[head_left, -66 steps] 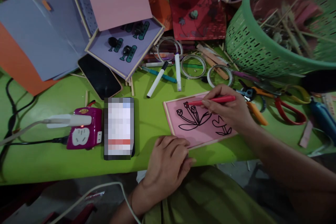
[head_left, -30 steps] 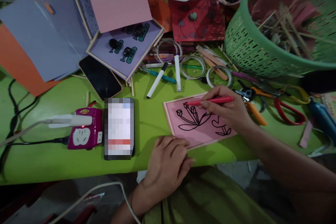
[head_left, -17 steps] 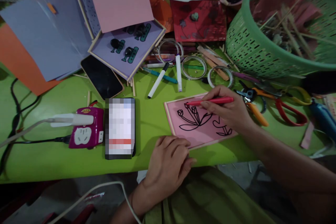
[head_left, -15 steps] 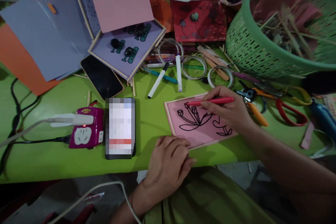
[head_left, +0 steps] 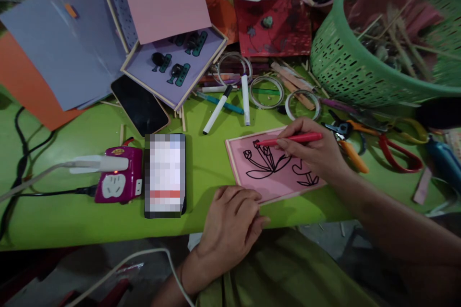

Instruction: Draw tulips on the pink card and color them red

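A pink card (head_left: pixel 266 191) with thin wooden strips along its edges lies near the table's front edge, bearing black outlines of flowers and leaves. My right hand (head_left: pixel 311 148) grips a red marker (head_left: pixel 304 137) nearly level, its tip on the upper flower bud of the left-hand drawing. This hand covers the card's upper right part. At the lower left corner of the card, my left hand (head_left: pixel 234 223) has its fingers curled over the edge, the thumb lower down by the table edge.
Beyond the card lie white markers (head_left: pixel 217 110) and tape rolls (head_left: pixel 302 105). Pliers (head_left: pixel 347 146) and red-handled scissors (head_left: pixel 399 153) are at right, below a green basket (head_left: pixel 360 76). Left are a phone (head_left: pixel 164 175), a dark phone (head_left: pixel 139 105) and a purple power adapter (head_left: pixel 118 175) with cords.
The red marker and my right hand have shifted very slightly, the marker's back end a little to the right. My left hand and the card stay where they were.
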A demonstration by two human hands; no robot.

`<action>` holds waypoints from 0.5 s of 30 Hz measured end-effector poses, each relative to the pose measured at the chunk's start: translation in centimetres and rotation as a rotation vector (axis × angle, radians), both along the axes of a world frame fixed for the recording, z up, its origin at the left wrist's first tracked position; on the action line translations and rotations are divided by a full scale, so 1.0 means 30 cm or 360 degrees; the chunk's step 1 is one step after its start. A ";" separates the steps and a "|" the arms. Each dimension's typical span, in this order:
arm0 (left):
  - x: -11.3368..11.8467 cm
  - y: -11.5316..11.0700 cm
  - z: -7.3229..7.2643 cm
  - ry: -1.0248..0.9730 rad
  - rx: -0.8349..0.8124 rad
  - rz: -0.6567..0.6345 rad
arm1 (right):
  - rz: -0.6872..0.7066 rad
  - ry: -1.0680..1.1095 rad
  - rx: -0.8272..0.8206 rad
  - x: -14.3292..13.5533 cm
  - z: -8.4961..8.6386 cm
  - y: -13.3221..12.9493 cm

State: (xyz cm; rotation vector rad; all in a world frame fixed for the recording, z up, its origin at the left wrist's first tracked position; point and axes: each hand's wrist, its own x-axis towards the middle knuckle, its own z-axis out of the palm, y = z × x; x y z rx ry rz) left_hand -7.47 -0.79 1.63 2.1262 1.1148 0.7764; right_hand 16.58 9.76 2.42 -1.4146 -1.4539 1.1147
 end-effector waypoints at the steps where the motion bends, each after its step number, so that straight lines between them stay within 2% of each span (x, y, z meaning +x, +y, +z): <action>1: 0.000 0.000 0.000 -0.0004 0.0008 0.0003 | -0.0001 -0.0012 -0.0001 0.000 -0.001 0.000; 15: 0.003 0.003 0.003 -0.0016 -0.0017 0.0005 | 0.0027 0.0012 -0.0023 0.006 -0.006 -0.002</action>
